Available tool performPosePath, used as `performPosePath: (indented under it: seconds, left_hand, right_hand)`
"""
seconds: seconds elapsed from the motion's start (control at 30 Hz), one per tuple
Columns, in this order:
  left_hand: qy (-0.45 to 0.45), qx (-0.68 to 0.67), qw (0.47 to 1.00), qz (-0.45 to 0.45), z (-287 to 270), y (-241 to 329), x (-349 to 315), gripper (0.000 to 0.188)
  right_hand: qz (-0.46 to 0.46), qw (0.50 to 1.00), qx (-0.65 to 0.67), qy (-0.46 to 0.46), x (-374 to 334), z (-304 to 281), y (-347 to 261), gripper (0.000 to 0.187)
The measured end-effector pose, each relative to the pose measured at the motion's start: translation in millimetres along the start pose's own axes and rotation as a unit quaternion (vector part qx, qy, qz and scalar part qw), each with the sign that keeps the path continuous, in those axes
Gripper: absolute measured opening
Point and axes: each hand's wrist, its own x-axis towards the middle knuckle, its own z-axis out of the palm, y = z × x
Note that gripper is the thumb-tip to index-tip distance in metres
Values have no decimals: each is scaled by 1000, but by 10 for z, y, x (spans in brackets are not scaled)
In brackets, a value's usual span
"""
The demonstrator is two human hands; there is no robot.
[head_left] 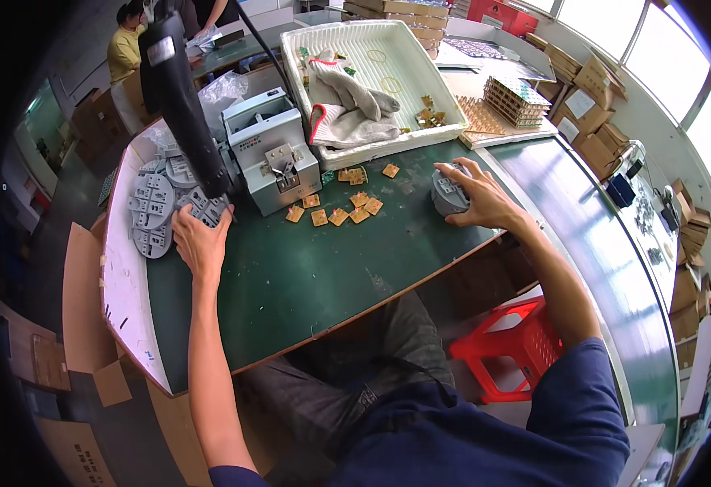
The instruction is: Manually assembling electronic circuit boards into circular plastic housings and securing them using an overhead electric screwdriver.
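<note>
My left hand (199,243) is at the left side of the green table, its fingers closed on the edge of a grey round plastic part (207,209) with small dark slots. That part lies against a pile of similar grey round parts (152,200). Over at the right, my right hand (485,199) grips another grey round part (448,196), or a short stack of them, resting on the table; I cannot tell which. Between my hands, several small yellow-orange circuit boards (338,217) lie scattered in front of a grey metal machine (281,170).
A black arm-like post (185,114) slants down beside my left hand. Behind the boards stands a white tray (428,89) with grey work gloves (347,105) and loose boards. Stacked board panels (517,101) sit farther right. A red stool (509,345) is under the table's right side.
</note>
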Motion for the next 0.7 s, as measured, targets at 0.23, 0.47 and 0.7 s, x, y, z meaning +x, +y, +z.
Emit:
performPosePath:
  seconds: [0.23, 0.47, 0.7]
  left_hand:
    - [75, 35, 995, 54, 122, -132, 12, 85]
    - [86, 5, 993, 79, 151, -66, 76, 92]
    - [59, -58, 994, 69, -266, -36, -6, 86]
  right_hand:
    - [79, 988, -14, 133, -282, -187, 848, 104]
    - [269, 953, -100, 96, -1289, -598, 2253, 109]
    - [241, 936, -195, 164, -825, -816, 1346, 81]
